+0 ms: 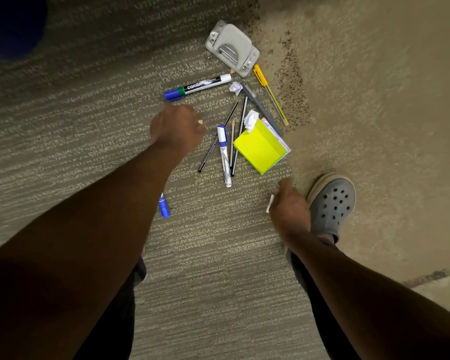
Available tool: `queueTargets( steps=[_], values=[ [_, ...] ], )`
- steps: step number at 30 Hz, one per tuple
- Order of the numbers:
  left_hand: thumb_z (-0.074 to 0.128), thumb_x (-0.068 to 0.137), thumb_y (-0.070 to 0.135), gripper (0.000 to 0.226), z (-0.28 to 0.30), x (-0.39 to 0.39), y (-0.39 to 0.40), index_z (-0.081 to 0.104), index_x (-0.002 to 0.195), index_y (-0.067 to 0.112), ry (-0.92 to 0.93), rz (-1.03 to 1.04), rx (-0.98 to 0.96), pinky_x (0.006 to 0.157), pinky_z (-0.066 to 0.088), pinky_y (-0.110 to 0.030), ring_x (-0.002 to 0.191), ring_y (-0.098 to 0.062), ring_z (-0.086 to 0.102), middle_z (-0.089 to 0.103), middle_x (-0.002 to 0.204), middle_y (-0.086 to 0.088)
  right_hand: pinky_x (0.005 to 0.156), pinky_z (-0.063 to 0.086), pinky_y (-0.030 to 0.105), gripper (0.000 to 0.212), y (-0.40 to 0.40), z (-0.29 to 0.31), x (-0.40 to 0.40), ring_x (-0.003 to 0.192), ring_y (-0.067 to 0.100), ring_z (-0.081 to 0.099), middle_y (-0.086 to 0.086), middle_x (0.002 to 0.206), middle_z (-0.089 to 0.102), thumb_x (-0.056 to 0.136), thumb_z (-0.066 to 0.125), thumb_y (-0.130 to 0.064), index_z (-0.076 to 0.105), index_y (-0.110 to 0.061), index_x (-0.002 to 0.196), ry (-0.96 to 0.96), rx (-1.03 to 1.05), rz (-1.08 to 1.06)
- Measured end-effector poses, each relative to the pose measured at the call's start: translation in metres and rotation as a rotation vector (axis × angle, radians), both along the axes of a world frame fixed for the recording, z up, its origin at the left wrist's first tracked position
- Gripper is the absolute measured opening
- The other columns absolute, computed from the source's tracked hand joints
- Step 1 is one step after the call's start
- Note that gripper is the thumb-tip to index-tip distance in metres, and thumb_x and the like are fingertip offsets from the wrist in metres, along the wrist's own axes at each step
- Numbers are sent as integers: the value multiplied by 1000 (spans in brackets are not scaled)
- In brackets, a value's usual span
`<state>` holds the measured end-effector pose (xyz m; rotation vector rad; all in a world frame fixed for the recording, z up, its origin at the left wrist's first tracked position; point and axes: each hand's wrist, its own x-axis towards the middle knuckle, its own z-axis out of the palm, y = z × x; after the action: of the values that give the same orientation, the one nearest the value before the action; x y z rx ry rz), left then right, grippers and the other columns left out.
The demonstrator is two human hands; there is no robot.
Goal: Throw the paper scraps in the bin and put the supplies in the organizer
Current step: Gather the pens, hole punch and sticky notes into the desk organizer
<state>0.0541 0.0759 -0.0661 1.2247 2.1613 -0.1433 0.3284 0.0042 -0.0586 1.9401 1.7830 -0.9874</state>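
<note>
Scene dim overall, with a warm yellowish cast. Light is strongest on the carpet (374, 74) beyond and to the right of the right hand (289, 206); the far corner beyond the left hand (177, 128) falls to near black. Forearms nearest the camera are heavily shadowed. Both hands show slight motion blur. Wide-angle distortion bends the carpet lines toward the edges. No glare noted.

Floor: grey-beige carpet (76, 131) with fine pale ribbing, covering the left and centre.
Right side: smoother tan surface (374, 100), speckled dark along its edge.
Top-left corner: dark blue shape (11, 24), possibly a bin.
Light: dim, warm.
</note>
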Motion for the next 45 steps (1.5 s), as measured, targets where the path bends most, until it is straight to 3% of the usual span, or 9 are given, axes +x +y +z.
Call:
queueTargets(
  steps=[4,10,17,22,26,30,35,40,45],
  values=[
    [71,83,35,26,-4,1,-6,71,99,15,95,-81,-157,71,46,-34,96,-30,64,70,98,-10,62,36,31,8,1,-4,3,70,30,58,15,87,65,96,41,-16,45,-13,103,7,40,-147],
    [73,84,31,37,-5,8,-15,57,116,22,-36,21,80,70,39,-28,88,-24,63,71,101,-5,61,34,29,21,36,-6,-23,78,32,65,12,88,68,98,48,-36,51,-15,102,196,126,-79],
    [62,91,18,11,-13,10,-10,65,102,19,-26,-47,136,70,42,-32,88,-27,62,70,101,-8,63,32,27,31,104,-23,-71,85,31,65,11,92,70,92,58,-42,52,-15,105,267,197,-84],
    [60,93,23,4,-18,8,-14,63,93,20,-35,-33,127,67,35,-30,82,-21,56,68,96,-6,67,41,33,41,123,-29,-87,91,34,65,12,98,69,86,68,-38,43,-15,110,193,125,116],
    [58,95,21,6,-23,8,-17,61,95,16,-32,-49,89,68,39,-32,88,-29,62,69,97,-11,67,39,35,33,126,-30,-94,93,39,64,17,101,68,93,56,-32,44,-16,119,134,146,290],
    [54,96,11,6,-22,4,-22,58,98,7,-226,94,112,71,42,-30,92,-26,61,67,102,-13,67,41,37,26,127,-27,-96,92,40,64,19,100,68,99,41,-27,44,-14,120,189,158,265],
    [48,98,8,10,-7,-10,-26,44,93,15,-424,322,183,44,35,-14,63,-5,48,61,92,-7,74,47,43,27,131,-12,-101,95,44,62,24,100,66,93,41,-13,46,-1,117,310,218,79],
    [42,95,6,30,23,-26,-38,47,82,33,-643,675,186,51,37,-27,58,-13,48,59,77,0,83,50,45,32,130,12,-103,96,41,63,20,103,69,92,40,-8,50,-7,122,354,126,27],
    [44,98,9,30,65,-31,-53,59,87,32,-750,818,210,46,37,-19,45,2,45,58,66,10,72,39,25,19,112,46,-119,96,35,64,14,106,70,94,46,-8,58,-5,108,433,80,105]
  ],
)
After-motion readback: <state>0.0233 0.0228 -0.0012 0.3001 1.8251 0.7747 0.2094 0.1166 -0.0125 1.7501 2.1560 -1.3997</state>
